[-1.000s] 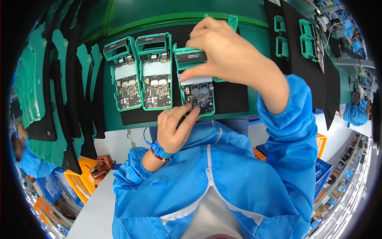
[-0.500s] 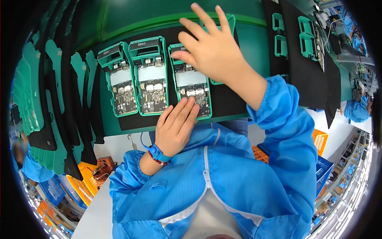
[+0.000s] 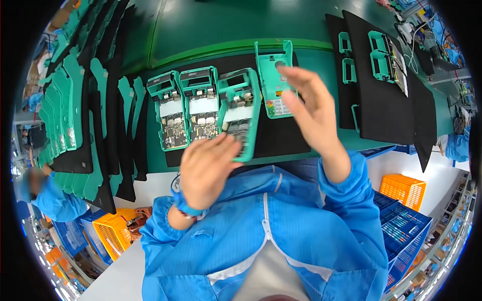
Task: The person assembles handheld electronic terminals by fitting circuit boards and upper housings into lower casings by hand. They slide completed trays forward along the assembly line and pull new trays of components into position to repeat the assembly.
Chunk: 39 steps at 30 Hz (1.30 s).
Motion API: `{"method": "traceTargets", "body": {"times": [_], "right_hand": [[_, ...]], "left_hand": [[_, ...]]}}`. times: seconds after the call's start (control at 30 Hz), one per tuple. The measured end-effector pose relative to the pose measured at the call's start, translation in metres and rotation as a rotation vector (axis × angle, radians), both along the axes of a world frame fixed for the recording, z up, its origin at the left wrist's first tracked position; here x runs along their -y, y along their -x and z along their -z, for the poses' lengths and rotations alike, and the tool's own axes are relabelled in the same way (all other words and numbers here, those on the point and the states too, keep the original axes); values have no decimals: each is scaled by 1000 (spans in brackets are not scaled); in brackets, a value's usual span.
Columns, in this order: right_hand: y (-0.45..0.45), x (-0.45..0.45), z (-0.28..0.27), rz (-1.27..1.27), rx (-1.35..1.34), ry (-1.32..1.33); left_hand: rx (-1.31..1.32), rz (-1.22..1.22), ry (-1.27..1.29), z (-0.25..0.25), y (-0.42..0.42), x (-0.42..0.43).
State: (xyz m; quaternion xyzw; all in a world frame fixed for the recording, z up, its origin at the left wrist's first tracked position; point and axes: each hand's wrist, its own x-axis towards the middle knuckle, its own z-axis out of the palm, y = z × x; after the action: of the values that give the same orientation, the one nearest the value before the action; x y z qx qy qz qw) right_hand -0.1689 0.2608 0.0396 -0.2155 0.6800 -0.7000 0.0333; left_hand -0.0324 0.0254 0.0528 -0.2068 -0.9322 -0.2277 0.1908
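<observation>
My left hand [image 3: 207,170], blurred by motion, grips the lower end of a green device housing with a circuit board [image 3: 241,113]. This housing is tilted, its right side raised off the mat. To its left, two similar green housings with circuit boards [image 3: 173,118] [image 3: 204,108] lie side by side. My right hand [image 3: 317,110] is open, thumb and fingers apart, over the right edge of a green cover with a keypad [image 3: 273,88]. Whether the fingers touch that cover cannot be made out.
A black mat [image 3: 286,138] lies under the housings on the green table [image 3: 216,25]. Stacked green shells on black sheets [image 3: 70,105] stand at left. Black boards with green frames [image 3: 386,108] are at right. Orange [image 3: 404,190] and blue crates [image 3: 401,226] sit below, and other people are at the sides.
The rightmost board housing has gone from lying flat to tilted, in my left hand. My right hand has moved right and down off it, uncovering the keypad cover.
</observation>
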Motion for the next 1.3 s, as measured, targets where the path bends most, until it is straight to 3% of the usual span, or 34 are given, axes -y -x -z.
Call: {"method": "traceTargets", "body": {"times": [0.07,0.13,0.17,0.2,0.23,0.33,0.47,0.57,0.6,0.7,0.8,0.83,0.9,0.97,1.03,1.1,1.2,1.3], "right_hand": [[-21,-3,3,-9,-34,20],[-37,1,8,-42,43,-6],[-43,3,11,-70,95,-12],[-45,4,-9,-162,304,-4],[-49,5,-16,-91,335,-63],[-57,11,-35,43,216,-216],[-65,14,-38,110,-63,-409],[-70,18,-41,167,-182,-433],[-71,17,-42,163,-195,-439],[-72,15,-40,158,-240,-465],[-68,13,-34,135,-184,-436],[-63,12,-31,123,-166,-429],[-48,2,-27,-87,189,-164],[-44,0,5,-176,277,134],[-47,-8,5,-197,291,58],[-47,-9,0,-105,226,114],[-51,-17,-23,98,78,-105],[-48,-25,-32,135,50,-256]], "left_hand": [[222,-133,-625,3,-17,17],[431,-86,-1253,15,-30,20],[474,81,-1556,25,-32,19],[546,28,-1636,37,-37,16],[609,49,-1773,40,-38,11],[745,0,-2127,48,-47,-8],[772,204,-2491,74,-58,-12],[775,267,-2386,68,-52,-21],[764,361,-2465,65,-50,-24],[761,236,-2470,69,-54,-23],[829,310,-2467,72,-55,-19],[786,213,-2367,67,-55,-17],[702,44,-2154,49,-51,-13],[617,54,-1830,26,-38,-9],[561,134,-1621,24,-33,7],[584,86,-1675,25,-25,3],[643,151,-1755,31,-18,-6],[550,60,-1652,55,-31,-17]]}}
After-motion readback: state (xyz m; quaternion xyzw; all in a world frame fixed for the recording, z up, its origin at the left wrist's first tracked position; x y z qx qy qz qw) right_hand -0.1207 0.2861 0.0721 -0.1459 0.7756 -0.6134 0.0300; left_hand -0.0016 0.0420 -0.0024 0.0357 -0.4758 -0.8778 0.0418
